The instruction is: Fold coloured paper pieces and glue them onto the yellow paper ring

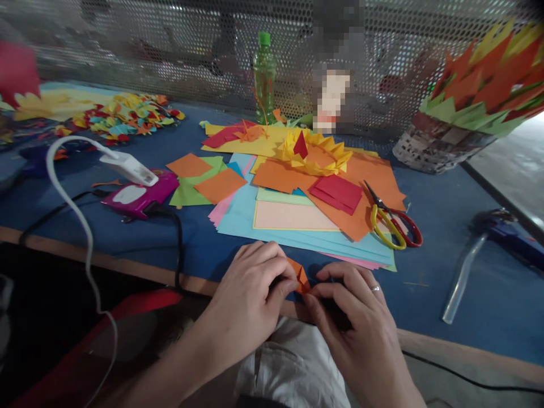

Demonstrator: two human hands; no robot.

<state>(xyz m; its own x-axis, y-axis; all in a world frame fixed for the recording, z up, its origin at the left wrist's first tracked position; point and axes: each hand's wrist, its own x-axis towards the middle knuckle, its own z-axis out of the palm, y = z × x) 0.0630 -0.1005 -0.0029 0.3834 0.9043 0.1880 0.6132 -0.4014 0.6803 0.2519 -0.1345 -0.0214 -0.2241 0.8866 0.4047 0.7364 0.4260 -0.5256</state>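
Note:
A small folded piece of orange paper (301, 276) is pinched between my two hands at the table's front edge. My left hand (261, 280) closes its fingers on the paper's left side, hiding part of it. From the other side, my right hand (351, 300), with a ring on one finger, grips the lower right corner between thumb and forefinger. Just beyond lie stacked sheets of light blue paper (238, 218), red paper squares (338, 192) and orange paper squares (221, 186). Scissors (389, 221) with yellow and red handles rest on the stack's right side.
A ring of folded yellow paper (317, 161) sits behind the stack, near a green bottle (264, 73). To the left are a purple power adapter (142, 195) with cables and a heap of small paper pieces (127, 116). A glue gun (488, 238) and a paper-filled basket (437, 144) stand right.

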